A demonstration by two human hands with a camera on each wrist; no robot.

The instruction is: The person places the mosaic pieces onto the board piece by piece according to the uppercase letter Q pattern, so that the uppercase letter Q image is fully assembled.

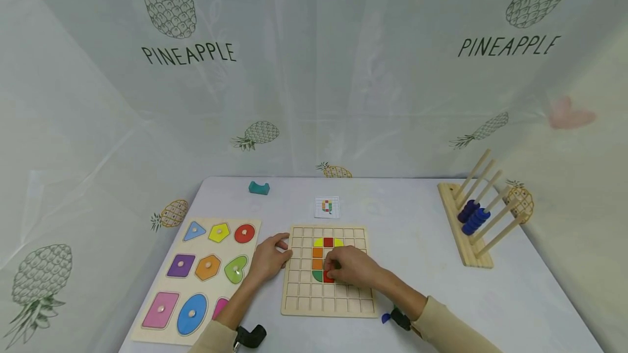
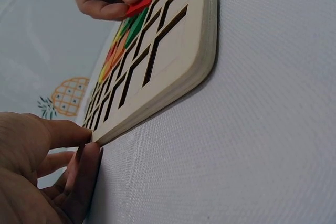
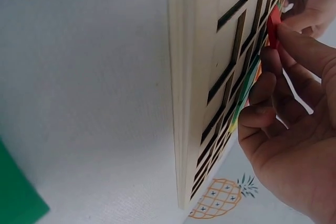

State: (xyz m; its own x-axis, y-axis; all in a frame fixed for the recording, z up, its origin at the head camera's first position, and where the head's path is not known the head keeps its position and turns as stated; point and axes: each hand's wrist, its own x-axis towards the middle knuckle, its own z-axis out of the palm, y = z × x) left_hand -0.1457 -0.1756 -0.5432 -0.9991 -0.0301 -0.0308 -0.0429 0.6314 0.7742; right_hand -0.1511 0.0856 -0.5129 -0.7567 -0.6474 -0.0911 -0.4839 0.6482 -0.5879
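Note:
A wooden grid board [image 1: 297, 304] lies on the table with coloured tiles in some of its cells. Yellow rounded corner tiles flank a red square [image 1: 328, 242] in the top row, two orange squares [image 1: 318, 258] run down the left side, and a green rounded tile [image 1: 318, 275] sits below them. Between thumb and fingertips, my right hand [image 1: 354, 267] pinches a red square tile [image 3: 273, 24], tilted at the grid beside green. My left hand [image 1: 267, 257] touches the board's left edge, its fingers extended at the corner in the left wrist view.
A small pattern card [image 1: 326, 207] lies behind the board. At left is a shape puzzle [image 1: 162, 282] with knobbed pieces; behind it, a teal curved block [image 1: 259, 188]. A wooden peg stand [image 1: 453, 222] with blue rings stands right. A small blue piece [image 1: 386, 318] lies near my right wrist.

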